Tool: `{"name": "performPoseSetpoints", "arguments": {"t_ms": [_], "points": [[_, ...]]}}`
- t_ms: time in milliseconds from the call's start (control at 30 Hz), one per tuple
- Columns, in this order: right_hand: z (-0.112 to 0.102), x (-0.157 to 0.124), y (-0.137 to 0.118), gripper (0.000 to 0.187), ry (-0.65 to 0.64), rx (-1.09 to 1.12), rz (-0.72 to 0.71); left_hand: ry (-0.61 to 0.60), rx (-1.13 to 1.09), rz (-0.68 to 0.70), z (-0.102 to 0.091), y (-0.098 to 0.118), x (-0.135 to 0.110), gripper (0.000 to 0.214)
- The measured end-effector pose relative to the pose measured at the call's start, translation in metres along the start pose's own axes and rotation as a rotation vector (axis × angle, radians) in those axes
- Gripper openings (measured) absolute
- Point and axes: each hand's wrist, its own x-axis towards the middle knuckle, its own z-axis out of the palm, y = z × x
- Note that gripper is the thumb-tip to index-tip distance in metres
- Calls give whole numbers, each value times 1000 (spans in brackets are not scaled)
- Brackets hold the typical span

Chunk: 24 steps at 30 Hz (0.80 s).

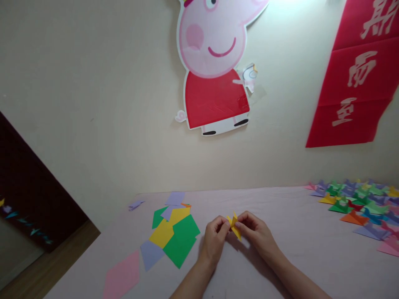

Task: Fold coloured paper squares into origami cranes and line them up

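Note:
A small yellow folded paper figure (234,227) is held up between my two hands, above the middle of the cloth-covered table. My left hand (215,236) pinches its left side between thumb and fingers. On its right side my right hand (254,230) pinches it in the same way. Two pointed flaps stick up at its top, and a longer point slants down between the hands. Parts of the paper are hidden behind my fingertips. Just left of my left hand lies a green paper sheet (181,245).
Loose sheets overlap on the left, among them yellow (162,234), purple (151,255) and pink paper (122,275). A purple folded piece (136,205) lies at the back left. Rows of colourful folded paper figures (355,205) stand at the right. Behind the table (299,249) rises a wall (124,104).

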Motion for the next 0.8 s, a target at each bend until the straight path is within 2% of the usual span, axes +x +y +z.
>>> {"name": "performPoseSetpoints", "arguments": {"t_ms": [267, 500, 700, 800], "points": [[0, 4, 12, 38, 85, 69, -55, 58, 51, 4, 6, -6, 0, 23], [2, 3, 14, 49, 64, 94, -34, 128, -2, 26, 8, -4, -2, 20], [0, 2, 8, 34, 4, -48, -68, 120, -93, 14, 10, -5, -2, 20], [1, -1, 5, 32, 32, -87, -76, 137, -133, 35, 11, -4, -2, 21]]}}
